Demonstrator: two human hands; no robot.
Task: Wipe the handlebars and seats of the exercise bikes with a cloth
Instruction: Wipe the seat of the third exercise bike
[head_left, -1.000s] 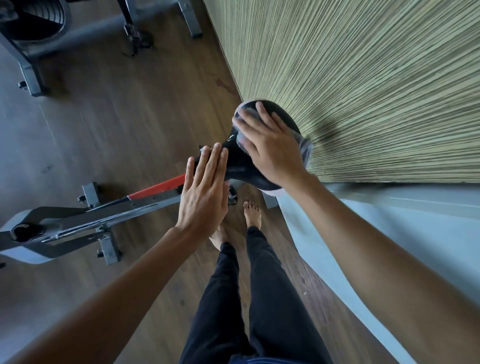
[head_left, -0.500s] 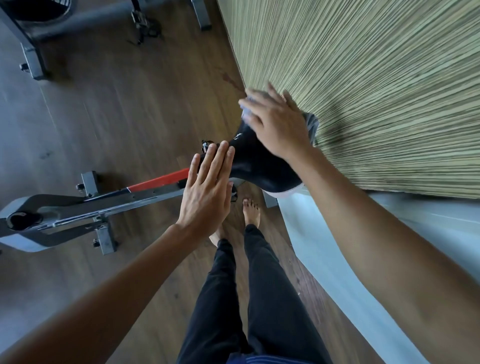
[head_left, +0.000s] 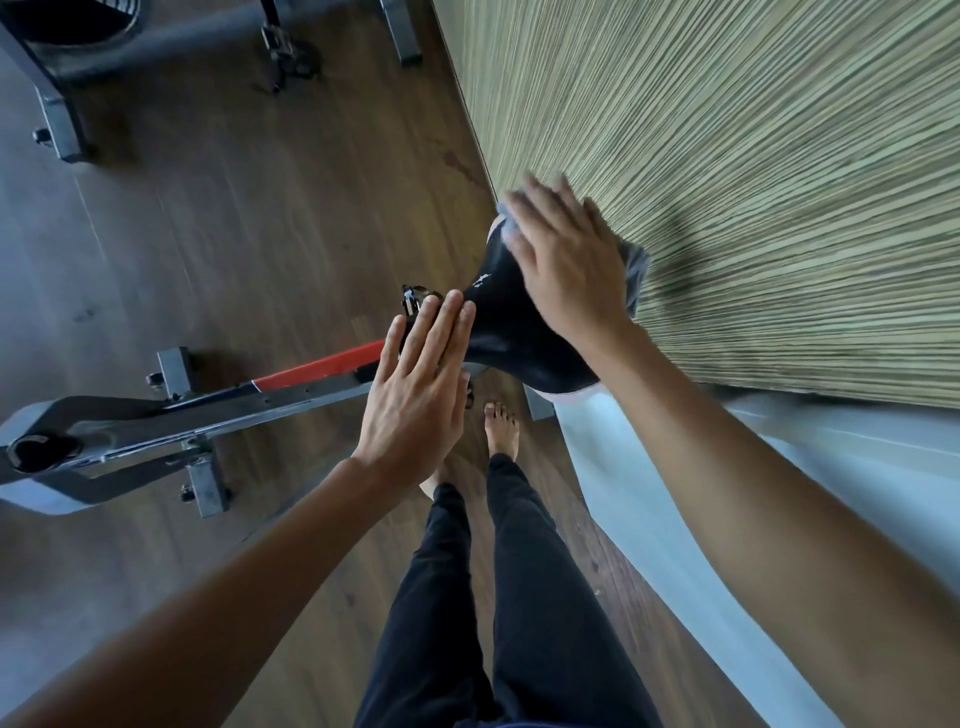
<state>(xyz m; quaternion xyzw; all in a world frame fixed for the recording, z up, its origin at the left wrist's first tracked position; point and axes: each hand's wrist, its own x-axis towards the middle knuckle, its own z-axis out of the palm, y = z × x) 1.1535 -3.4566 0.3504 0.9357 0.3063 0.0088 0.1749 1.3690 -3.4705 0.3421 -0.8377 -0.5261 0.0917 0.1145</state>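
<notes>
Pressing a grey cloth (head_left: 635, 270) flat on the bike saddle (head_left: 509, 332) beside the wall (head_left: 727, 156) with the right grip (head_left: 566, 270), fingers straight; bracing the saddle's nose with the flat, empty left grip (head_left: 415, 395), seemingly for steadiness.

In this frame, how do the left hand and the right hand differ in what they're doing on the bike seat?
The left hand is bare, while the right hand presses a grey cloth. The left hand is at the narrow nose of the black seat; the right hand lies over its wide rear. The left hand looks sharp, the right hand motion-blurred. Both lie flat, uncurled.
</notes>
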